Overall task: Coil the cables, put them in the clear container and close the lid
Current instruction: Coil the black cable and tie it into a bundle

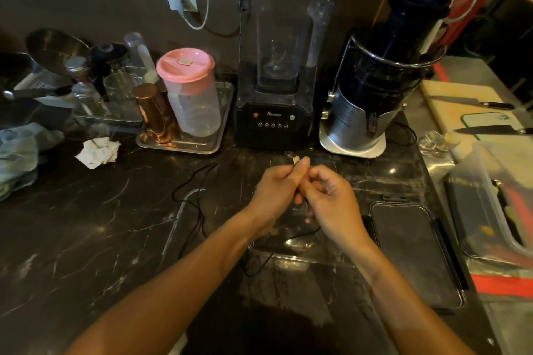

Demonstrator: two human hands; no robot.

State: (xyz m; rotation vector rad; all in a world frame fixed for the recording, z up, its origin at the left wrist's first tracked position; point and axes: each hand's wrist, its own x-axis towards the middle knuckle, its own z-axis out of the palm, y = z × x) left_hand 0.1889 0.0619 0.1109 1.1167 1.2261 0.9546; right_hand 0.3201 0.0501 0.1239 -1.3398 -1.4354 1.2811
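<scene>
My left hand [277, 187] and right hand [328, 196] meet above the clear container [300, 253], both pinching the thin black cable [199, 210] trailing across the table [86, 225].

I see both bare forearms reaching forward and converging at mid-frame. My left hand [277, 187] is curled into a loose fist, thumb tip raised and pressed against the forefinger — a pinch. My right hand [331, 199] sits just beside it, fingers bent inward, fingertips touching the left hand's knuckles.
</scene>
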